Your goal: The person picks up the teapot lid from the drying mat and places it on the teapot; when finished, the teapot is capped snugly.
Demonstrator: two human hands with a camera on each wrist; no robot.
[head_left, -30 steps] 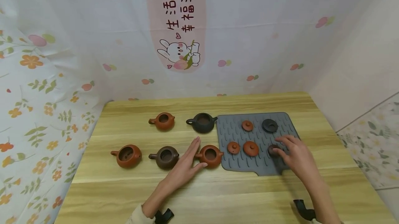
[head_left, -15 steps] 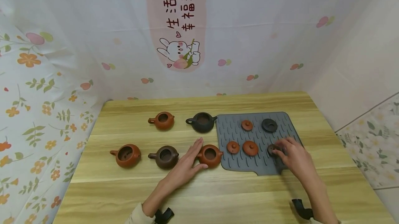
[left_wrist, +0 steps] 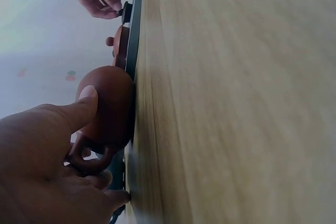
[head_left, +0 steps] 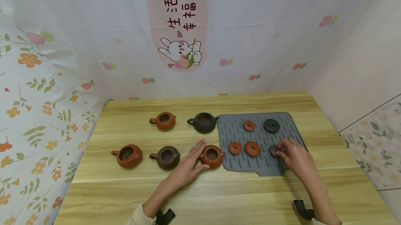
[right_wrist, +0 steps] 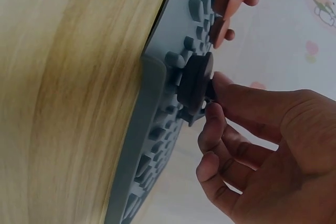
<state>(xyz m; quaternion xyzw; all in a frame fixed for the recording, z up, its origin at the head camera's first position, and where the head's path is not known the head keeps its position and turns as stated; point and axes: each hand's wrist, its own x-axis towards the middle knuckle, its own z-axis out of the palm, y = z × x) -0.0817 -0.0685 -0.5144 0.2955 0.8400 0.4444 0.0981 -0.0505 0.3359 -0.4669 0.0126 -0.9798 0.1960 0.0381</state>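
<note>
In the head view my left hand (head_left: 185, 171) lies along the handle side of an orange-brown teapot (head_left: 212, 157). Its fingers look straight on the far side, and the thumb rests on the pot's body, as the left wrist view shows. My right hand (head_left: 294, 155) pinches the knob of a small dark brown teapot lid (right_wrist: 195, 82) between thumb and index finger, low over the grey mat (head_left: 241, 165). Left of that lid are two orange-brown lids, a larger one (head_left: 252, 149) and a smaller one (head_left: 234, 147).
A dark brown teapot (head_left: 167, 158) stands left of my left hand, with an orange one (head_left: 129, 156) farther left. Behind them are another orange teapot (head_left: 165, 121) and a black one (head_left: 204, 122). A small orange lid (head_left: 249, 125) and a black lid (head_left: 271, 125) lie farther back on the mat.
My right hand has closed its thumb and finger on the dark brown lid's knob. My left hand has shifted slightly to the right against the orange-brown teapot.
</note>
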